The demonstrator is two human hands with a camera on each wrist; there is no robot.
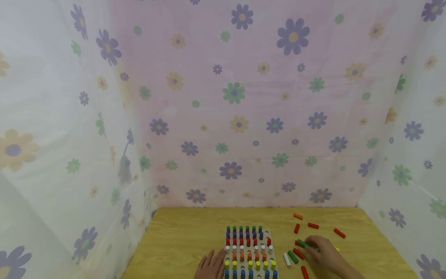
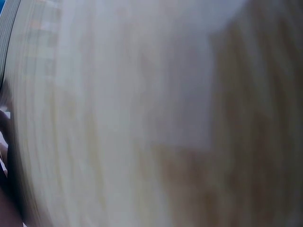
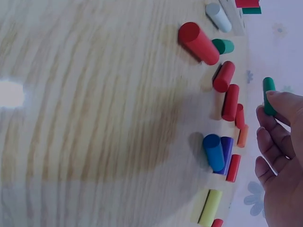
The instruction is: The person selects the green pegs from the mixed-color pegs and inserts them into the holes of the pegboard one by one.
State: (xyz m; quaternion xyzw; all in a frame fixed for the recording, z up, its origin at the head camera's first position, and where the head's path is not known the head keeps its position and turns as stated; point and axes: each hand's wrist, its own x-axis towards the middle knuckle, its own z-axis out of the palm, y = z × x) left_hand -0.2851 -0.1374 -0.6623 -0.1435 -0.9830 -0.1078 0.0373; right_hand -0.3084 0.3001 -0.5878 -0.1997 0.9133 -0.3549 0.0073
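My right hand (image 1: 325, 254) pinches a green peg (image 3: 269, 90) between thumb and fingers, over the loose pegs on the right. Below it lie a red peg (image 1: 299, 254), a second green peg (image 1: 293, 257) and a white peg (image 1: 287, 260). At the left edge of a pegboard (image 1: 272, 256), my left hand (image 1: 210, 266) rests with its fingers extended. Upright pegs stand on the board in colour rows: green, purple, red, white, orange, yellow and blue, with some bare holes among them. The left wrist view is mostly blurred wood grain.
More red pegs (image 1: 313, 225) and an orange peg (image 1: 298, 216) are scattered farther back on the wooden table (image 1: 188, 228). In the right wrist view, a blue peg (image 3: 214, 152), a purple peg (image 3: 227, 150) and a yellow peg (image 3: 210, 208) lie nearby. Flowered sheets (image 1: 240, 147) enclose the table.
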